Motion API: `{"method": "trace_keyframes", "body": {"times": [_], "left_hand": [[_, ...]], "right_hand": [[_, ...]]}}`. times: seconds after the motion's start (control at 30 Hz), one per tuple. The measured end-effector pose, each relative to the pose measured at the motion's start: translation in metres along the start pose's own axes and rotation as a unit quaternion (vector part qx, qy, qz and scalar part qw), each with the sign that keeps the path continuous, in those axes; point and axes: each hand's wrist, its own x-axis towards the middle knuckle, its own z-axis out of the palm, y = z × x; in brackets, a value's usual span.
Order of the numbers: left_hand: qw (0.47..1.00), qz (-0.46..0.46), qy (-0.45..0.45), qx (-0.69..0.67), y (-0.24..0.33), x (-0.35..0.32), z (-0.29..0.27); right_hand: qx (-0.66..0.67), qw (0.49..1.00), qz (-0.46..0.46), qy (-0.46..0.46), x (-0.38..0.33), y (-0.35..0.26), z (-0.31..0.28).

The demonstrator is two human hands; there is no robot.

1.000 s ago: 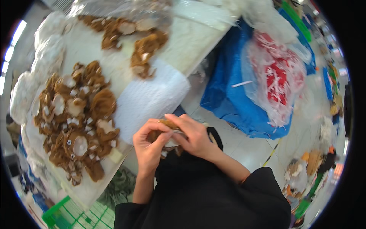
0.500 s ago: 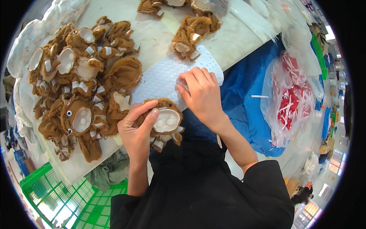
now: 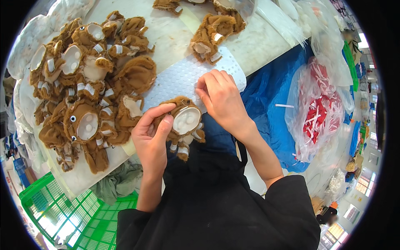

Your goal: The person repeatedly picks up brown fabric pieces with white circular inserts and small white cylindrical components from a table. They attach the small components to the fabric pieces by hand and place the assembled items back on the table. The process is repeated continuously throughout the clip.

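Observation:
My left hand (image 3: 155,125) grips a brown plush toy skin (image 3: 180,109) at the table's near edge, thumb in front and fingers behind. An oval white plastic piece (image 3: 186,121) with round bumps is set in its front, and small limbs with white bands hang below. To the right, my right hand (image 3: 222,95) is closed, its fingertips pinched together; whatever they hold, if anything, is too small to make out. It is over the near edge of a white sheet (image 3: 168,88) dotted with small round marks, apart from the toy skin.
A heap of similar brown plush skins (image 3: 89,89) covers the table's left side, and a few more (image 3: 214,33) lie at the far side. Right are a blue sheet (image 3: 273,100) and a clear bag of red and white pieces (image 3: 318,112). A green crate (image 3: 50,204) stands lower left.
The plush skin has tilted in my left hand, its oval turning toward the right. My right hand has moved slightly right and its fingers have drawn closer together.

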Motion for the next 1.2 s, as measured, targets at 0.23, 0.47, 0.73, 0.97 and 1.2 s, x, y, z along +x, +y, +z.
{"method": "trace_keyframes", "body": {"times": [0.23,0.47,0.73,0.97,1.2], "left_hand": [[1.0,0.024,0.009,-0.005,-0.003,0.002,0.014],[0.999,0.05,0.007,0.004,0.0,0.004,0.03],[0.994,0.077,0.006,0.075,-0.001,0.002,0.038],[0.996,0.077,-0.001,0.053,-0.002,-0.001,0.038],[0.995,0.093,-0.014,0.024,-0.003,-0.001,0.044]], "right_hand": [[0.008,1.0,-0.014,0.025,-0.004,0.002,0.007],[0.183,0.981,0.048,0.028,-0.009,0.003,-0.002],[0.283,0.953,0.047,0.1,-0.019,-0.027,-0.024],[0.246,0.96,-0.015,0.134,-0.022,-0.03,-0.025],[0.257,0.955,-0.018,0.149,-0.021,-0.038,-0.023]]}}
